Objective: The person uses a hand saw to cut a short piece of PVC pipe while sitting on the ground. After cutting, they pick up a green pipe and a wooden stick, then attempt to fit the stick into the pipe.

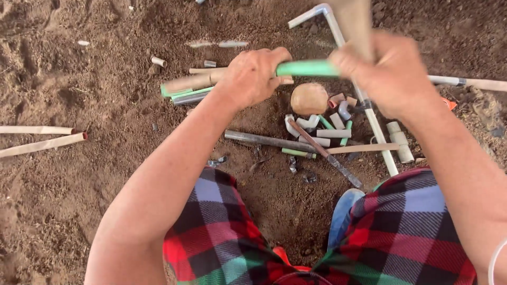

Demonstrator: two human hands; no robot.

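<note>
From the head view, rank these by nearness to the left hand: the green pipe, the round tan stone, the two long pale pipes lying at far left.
1. Green pipe: gripped in the left hand.
2. Round tan stone: just right, on the soil.
3. Two long pale pipes: far left edge.

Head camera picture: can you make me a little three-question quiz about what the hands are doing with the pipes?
1. True or false: both hands hold the green pipe.
2. What lies on the soil just below the green pipe? A) a round tan stone B) a metal bucket C) a glass bottle
3. Fill in: the pipe offcuts lie on bare brown ____.

Key:
1. True. The left hand has a grip on one end and the right hand on the other.
2. A, the round tan stone, beside the short pipe offcuts.
3. Soil.
</note>
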